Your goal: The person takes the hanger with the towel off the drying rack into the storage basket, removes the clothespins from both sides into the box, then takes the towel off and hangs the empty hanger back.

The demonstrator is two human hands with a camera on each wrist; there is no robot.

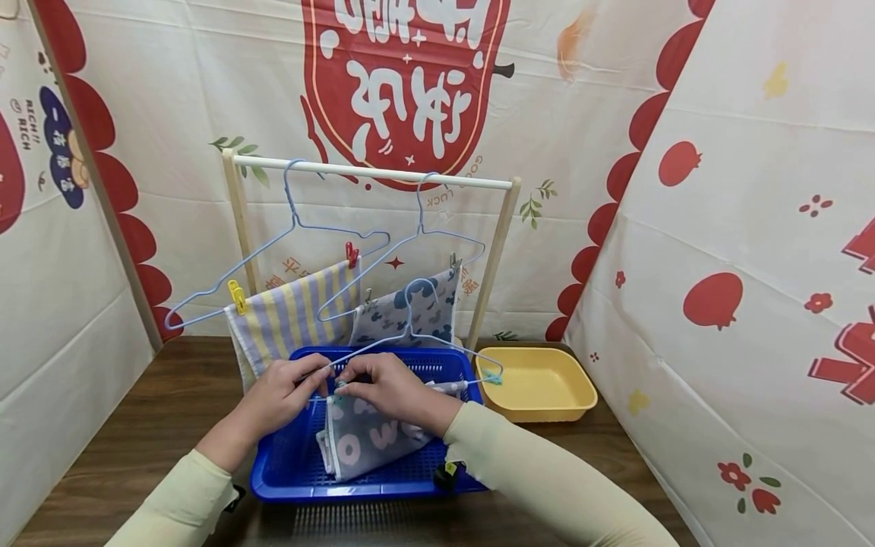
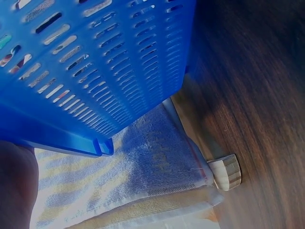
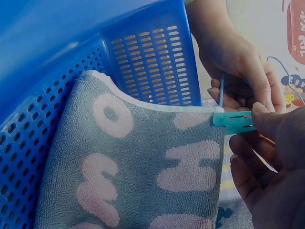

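My left hand (image 1: 283, 391) grips the lower left of a blue wire clothes hanger (image 1: 409, 328) above a blue plastic basket (image 1: 328, 492). From the hanger's bottom bar hangs a grey towel (image 1: 372, 437) with pink letters, its lower part inside the basket. My right hand (image 1: 396, 391) pinches a teal clothespin (image 3: 233, 121) at the towel's corner, as the right wrist view shows. A second teal clothespin (image 1: 492, 377) sits at the hanger's right end. In the left wrist view, the basket's slotted wall (image 2: 109, 62) blocks the work from sight.
Behind the basket stands a rack with a white bar (image 1: 369, 171). Two hangers on it carry a striped towel (image 1: 294, 311) with red and yellow clips, and a grey patterned towel (image 1: 410, 315). A yellow tub (image 1: 540, 415) sits at the right, near the printed cloth wall (image 1: 683, 304).
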